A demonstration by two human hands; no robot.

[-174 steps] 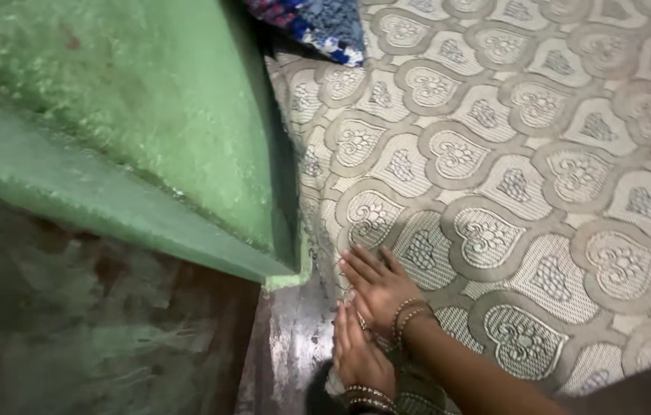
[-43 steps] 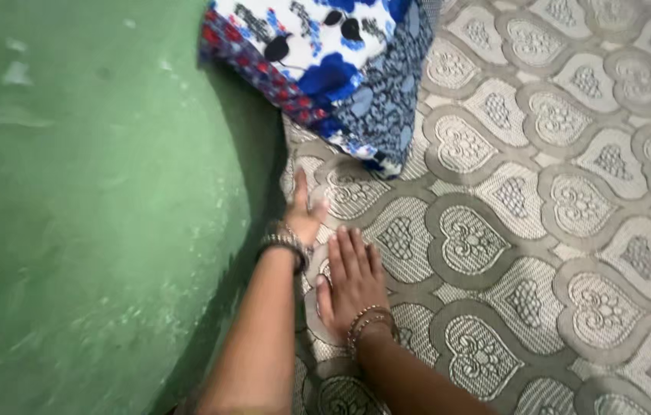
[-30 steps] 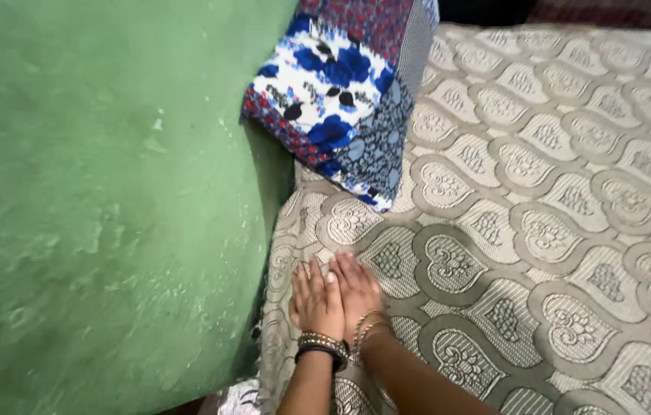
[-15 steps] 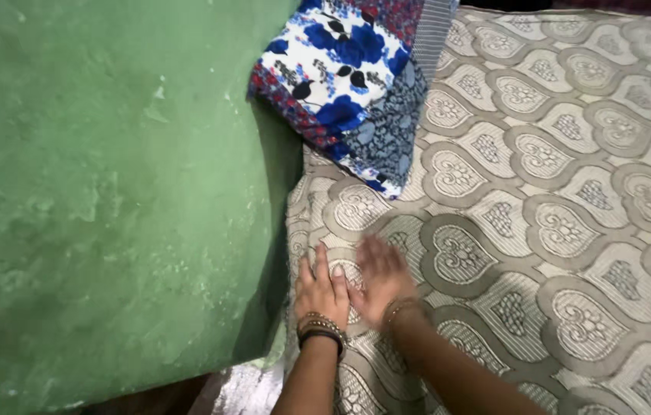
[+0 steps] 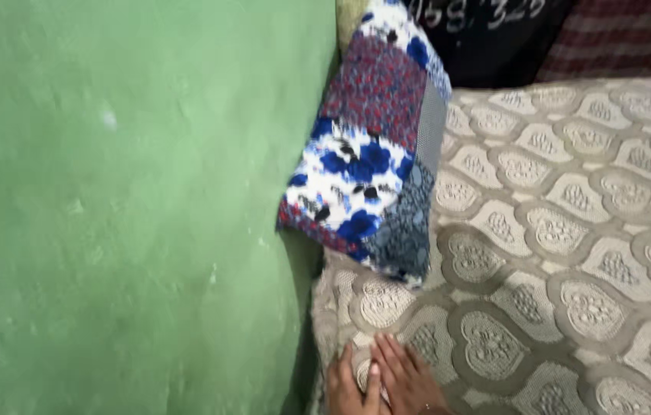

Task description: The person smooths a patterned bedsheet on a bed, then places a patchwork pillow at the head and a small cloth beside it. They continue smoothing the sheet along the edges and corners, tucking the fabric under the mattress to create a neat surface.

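Observation:
Both hands lie flat, side by side, at the bottom edge of the head view. My left hand [image 5: 344, 388] rests on the bed sheet [image 5: 571, 253] next to the green wall [image 5: 125, 207]. My right hand [image 5: 406, 378] presses the same beige sheet with its heart-shaped pattern, fingers spread and pointing away from me. Neither hand holds anything. A patchwork pillow [image 5: 375, 161] in blue, white and red leans against the wall just beyond the hands. My wrists and arms are cut off by the frame.
Dark and striped folded cloth [image 5: 541, 38] lies at the far end of the bed. The green wall runs along the whole left side, close against the mattress edge.
The view has tilted up, so my hands now sit at the bottom edge and the pillow shows in full. My right hand has come back beside the left one.

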